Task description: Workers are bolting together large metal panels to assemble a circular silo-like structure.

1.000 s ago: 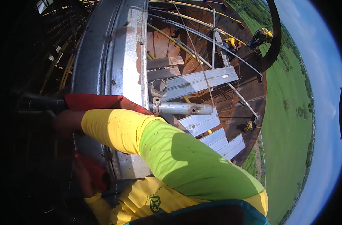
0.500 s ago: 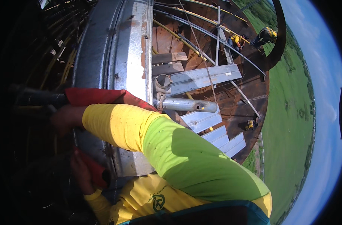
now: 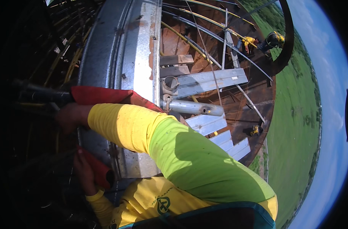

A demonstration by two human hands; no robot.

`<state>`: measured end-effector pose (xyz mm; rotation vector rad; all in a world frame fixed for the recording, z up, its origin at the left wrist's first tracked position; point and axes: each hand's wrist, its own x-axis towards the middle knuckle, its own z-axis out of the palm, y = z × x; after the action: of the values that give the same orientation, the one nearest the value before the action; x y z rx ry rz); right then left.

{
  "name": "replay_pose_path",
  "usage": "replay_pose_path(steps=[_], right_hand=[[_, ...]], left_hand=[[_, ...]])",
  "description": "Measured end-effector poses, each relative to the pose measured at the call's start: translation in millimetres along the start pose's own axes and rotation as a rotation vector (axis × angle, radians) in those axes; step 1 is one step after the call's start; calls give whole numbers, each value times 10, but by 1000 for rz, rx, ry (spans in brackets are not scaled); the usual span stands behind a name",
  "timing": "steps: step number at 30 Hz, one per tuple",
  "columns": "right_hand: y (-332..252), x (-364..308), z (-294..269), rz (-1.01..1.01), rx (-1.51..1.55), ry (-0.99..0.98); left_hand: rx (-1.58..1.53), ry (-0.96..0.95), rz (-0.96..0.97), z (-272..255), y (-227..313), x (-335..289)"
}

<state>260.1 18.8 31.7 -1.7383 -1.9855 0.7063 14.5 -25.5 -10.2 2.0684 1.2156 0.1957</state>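
My right arm, in a yellow and green sleeve, reaches leftward across a galvanized metal plank (image 3: 137, 72). My right hand (image 3: 70, 117) lies in deep shadow beside a dark pipe (image 3: 48, 95); its fingers are too dark to make out. A red cloth (image 3: 105, 95) lies over the plank, just above my right forearm. Lower down, my left hand (image 3: 84, 173) is closed along the side of a red tube-like wrap (image 3: 97, 168) with a dark round end. Part of its grip is hidden.
Right of the plank, a grey pipe (image 3: 197, 107) and clamp (image 3: 169, 84) jut out. Metal planks (image 3: 208, 82), wooden boards (image 3: 176, 60) and yellow and grey pipes lie over a rusty round surface (image 3: 254, 103) below. Two people (image 3: 273, 40) work at its far edge.
The view has shifted slightly, so the plank and my right arm appear a little further right. Both hands keep about the same places; the far people have changed posture slightly.
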Motion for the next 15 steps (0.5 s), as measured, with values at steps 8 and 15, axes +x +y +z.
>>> replay_pose_path(steps=[8, 15], right_hand=[[16, 49, 42, 2, -6, -54], [-29, 54, 22, 34, -3, -54]], left_hand=[[-55, -44, -16, -13, -133, 28], [-28, -34, -15, -33, -101, 19]])
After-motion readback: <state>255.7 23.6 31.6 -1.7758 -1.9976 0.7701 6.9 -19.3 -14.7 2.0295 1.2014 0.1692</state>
